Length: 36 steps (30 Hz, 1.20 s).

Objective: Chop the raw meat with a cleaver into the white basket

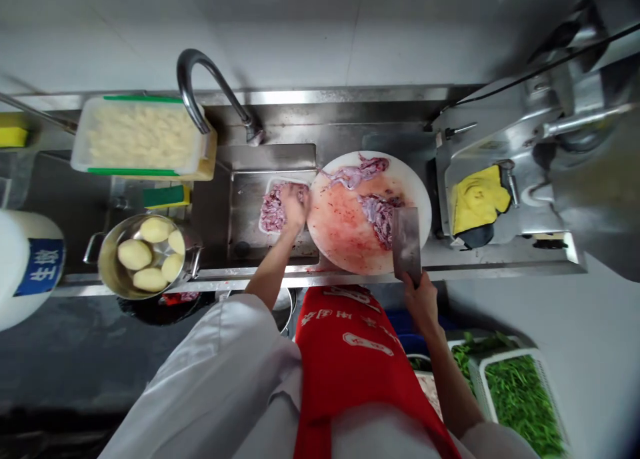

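My right hand (420,295) is closed around the handle of a cleaver (407,242). Its broad blade lies over the right part of a round white cutting board (337,239), beside a heap of chopped raw meat (377,215). Farther back on the board is a longer uncut piece of raw meat (357,173). My left hand (295,205) is over a white tray (270,231) of chopped meat (273,209) in the sink, left of the board. Motion smears its fingers, so I cannot make out whether they hold anything.
A faucet (215,75) arches behind the sink (240,245). Leftward stand a pot (113,272) of peeled potatoes, a sponge (164,197) and a lidded tub (145,139). A yellow cloth (477,199) lies right of the board. Baskets of greens (525,399) sit below right.
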{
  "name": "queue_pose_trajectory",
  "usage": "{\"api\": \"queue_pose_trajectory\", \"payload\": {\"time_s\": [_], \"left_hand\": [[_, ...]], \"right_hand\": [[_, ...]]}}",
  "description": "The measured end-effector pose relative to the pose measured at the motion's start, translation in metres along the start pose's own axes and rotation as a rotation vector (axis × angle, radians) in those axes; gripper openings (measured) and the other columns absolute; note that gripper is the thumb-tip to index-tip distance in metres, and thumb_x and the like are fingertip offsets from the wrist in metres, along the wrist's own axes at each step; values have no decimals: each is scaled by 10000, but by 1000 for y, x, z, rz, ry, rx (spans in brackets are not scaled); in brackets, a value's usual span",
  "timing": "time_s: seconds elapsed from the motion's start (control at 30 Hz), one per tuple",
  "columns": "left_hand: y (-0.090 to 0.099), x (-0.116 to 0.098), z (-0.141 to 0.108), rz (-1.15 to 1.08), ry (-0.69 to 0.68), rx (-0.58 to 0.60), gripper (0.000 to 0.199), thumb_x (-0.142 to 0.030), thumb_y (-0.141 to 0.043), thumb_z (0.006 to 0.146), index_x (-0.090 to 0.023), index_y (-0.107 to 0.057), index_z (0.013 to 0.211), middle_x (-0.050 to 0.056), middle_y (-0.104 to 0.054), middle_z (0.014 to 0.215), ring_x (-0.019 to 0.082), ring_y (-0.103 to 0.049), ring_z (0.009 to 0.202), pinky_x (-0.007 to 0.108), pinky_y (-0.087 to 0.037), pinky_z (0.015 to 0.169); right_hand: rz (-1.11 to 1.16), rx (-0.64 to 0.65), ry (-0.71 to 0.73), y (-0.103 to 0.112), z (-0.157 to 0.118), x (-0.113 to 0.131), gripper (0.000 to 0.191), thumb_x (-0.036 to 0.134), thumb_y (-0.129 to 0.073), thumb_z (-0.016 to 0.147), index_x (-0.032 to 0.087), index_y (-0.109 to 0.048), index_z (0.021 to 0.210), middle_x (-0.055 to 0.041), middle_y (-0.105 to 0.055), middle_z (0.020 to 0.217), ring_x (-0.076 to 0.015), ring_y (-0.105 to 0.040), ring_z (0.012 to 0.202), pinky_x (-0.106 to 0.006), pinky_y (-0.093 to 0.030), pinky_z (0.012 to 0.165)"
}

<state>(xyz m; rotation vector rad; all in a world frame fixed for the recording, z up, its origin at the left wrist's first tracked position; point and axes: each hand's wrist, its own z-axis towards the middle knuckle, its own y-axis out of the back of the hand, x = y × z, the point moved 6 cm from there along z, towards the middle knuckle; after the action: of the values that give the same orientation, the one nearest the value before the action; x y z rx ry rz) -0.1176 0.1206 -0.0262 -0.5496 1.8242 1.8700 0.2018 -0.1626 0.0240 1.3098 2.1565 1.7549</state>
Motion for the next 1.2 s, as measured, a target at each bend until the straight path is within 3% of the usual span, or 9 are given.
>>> {"api": "queue_pose_trajectory", "payload": {"time_s": [0.13, 0.23, 0.33, 0.43, 0.53, 0.67, 0.93, 1.07, 1.2], "left_hand": [[-66, -115, -17, -126, -308, 221, 243, -318, -590, 957, -151, -672, 1113, 137, -617, 1218, 268, -503, 1186, 434, -393, 1082], [-96, -146, -25, -91, -347, 355, 313, -334, -671, 888, -150, -671, 1141, 169, -573, 1313, 327, -474, 1252, 501, -409, 1066], [-90, -143, -29, -132, -452, 480, 234, -312, -573, 940, -146, -685, 1062, 128, -653, 1136, 273, -552, 1133, 437, -465, 1019], [-60, -133, -39, -96, -615, 520, 270, -255, -435, 998, -160, -679, 1065, 82, -662, 1059, 213, -591, 1009, 350, -502, 949], [-33, -117, -62, 135, -745, 475, 302, -154, -442, 974, -214, -670, 1163, 88, -615, 1220, 230, -555, 1165, 385, -445, 1056], [-25, -78, -109, 254, -798, 579, 368, -120, -500, 947, -231, -652, 1264, 109, -616, 1234, 239, -529, 1237, 409, -399, 1138], [-26, -39, -153, -108, -491, 370, 296, -290, -428, 1037, -196, -678, 1165, 101, -676, 1113, 217, -599, 1126, 397, -486, 1049], [-26, -41, -146, -200, -395, 305, 256, -343, -532, 1002, -161, -707, 1046, 108, -686, 1048, 221, -620, 1077, 366, -513, 989], [-24, -41, -121, -182, -211, 309, 339, -304, -523, 1005, -177, -627, 1302, 104, -710, 1082, 214, -675, 984, 321, -532, 901]], "right_hand": [[40, -33, -34, 7, -8, -16, 485, 581, -437, 857, 157, -627, 998, -144, -696, 770, -279, -623, 733, -325, -403, 632], [101, -62, -43, 12, -11, -25, 494, 585, -442, 865, 154, -630, 1019, -146, -709, 797, -280, -638, 755, -322, -414, 636], [133, -77, -52, 12, -12, -29, 482, 575, -447, 873, 156, -624, 1032, -145, -714, 807, -279, -645, 766, -318, -412, 637], [118, -40, -48, 6, -8, -27, 426, 548, -453, 891, 167, -609, 1001, -129, -698, 762, -266, -633, 731, -305, -378, 616], [48, 46, 23, -2, -2, -13, 339, 476, -446, 937, 177, -594, 999, -105, -682, 745, -244, -623, 712, -289, -340, 606], [-139, 182, 150, -15, 6, 21, 258, 360, -425, 993, 158, -573, 1057, -101, -688, 782, -217, -615, 704, -278, -302, 605], [-477, 398, 371, -53, 1, 96, 329, 306, -313, 1059, 111, -532, 1208, -163, -725, 949, -254, -685, 862, -302, -375, 710], [-535, 404, 379, -58, 14, 89, 350, 313, -307, 1059, 98, -526, 1226, -176, -718, 976, -268, -692, 897, -313, -399, 736], [-518, 348, 340, -49, 28, 73, 353, 313, -328, 1046, 81, -528, 1222, -171, -716, 952, -264, -682, 886, -305, -398, 726]]}}
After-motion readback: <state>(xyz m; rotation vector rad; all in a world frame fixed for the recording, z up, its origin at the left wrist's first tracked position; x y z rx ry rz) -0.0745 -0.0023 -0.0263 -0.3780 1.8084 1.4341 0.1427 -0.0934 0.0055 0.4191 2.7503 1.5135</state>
